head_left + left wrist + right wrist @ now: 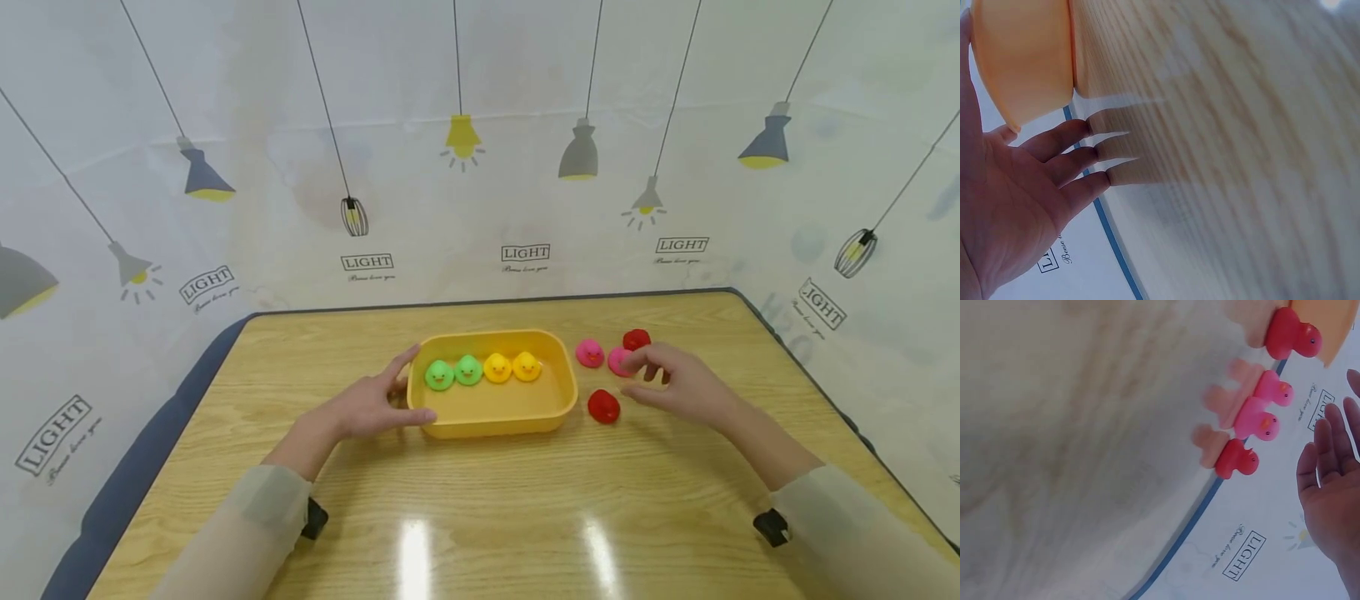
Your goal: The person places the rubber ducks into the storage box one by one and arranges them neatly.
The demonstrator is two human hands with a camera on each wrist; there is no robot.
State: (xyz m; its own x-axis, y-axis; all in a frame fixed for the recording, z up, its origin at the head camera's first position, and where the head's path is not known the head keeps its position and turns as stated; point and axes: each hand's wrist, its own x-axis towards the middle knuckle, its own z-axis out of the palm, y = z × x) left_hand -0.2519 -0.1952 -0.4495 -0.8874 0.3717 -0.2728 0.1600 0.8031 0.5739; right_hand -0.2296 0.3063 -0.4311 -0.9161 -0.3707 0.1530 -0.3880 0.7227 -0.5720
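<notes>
Your pale sleeves (862, 525) lie nearest. L hand (366, 406): fingers spread, relaxed, touching yellow tray (487, 429), prob. steadying it. R hand (686, 387): fingers loose, nothing held, above bench (487, 500) by pink ducks (590, 352) & red ducks (603, 408); seems a reach, next move calls for pinching one. Pink/red pair close together at those fingertips may crowd you. Green ducks (439, 376) & yellow ducks (497, 368) in tray, btwn L & R fingers

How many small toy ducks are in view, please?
8: in the yellow tray, two green ducks and two yellow ducks, in one row; right of it on the table, two pink ducks and two red ducks.
</notes>
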